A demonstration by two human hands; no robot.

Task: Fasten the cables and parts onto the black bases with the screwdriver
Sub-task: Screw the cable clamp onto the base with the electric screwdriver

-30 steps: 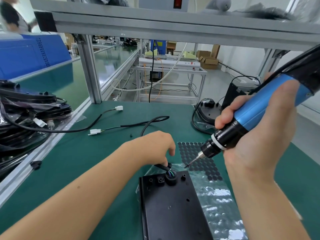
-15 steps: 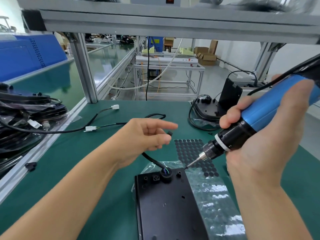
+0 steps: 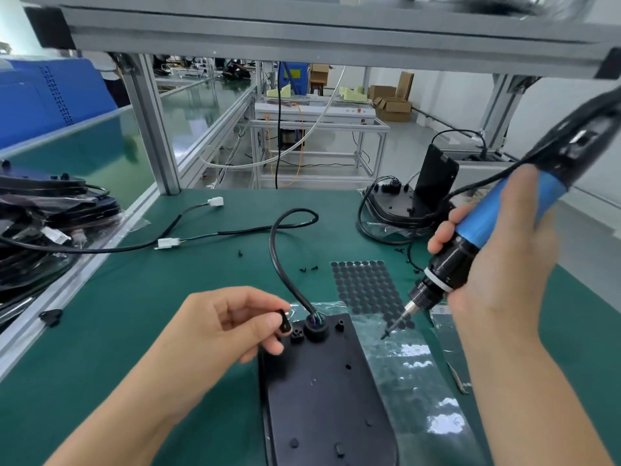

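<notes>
My left hand pinches a small black clip beside the black base; right hand grips the electric screwdriver.

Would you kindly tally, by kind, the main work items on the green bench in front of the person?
Black bases: 2, one under the hands, one far right
Electric screwdrivers: 1, in the right hand
White cable connectors: 2
Sheets of black round pads: 1
Small black clips: 1, in the left hand
Total: 7
</notes>
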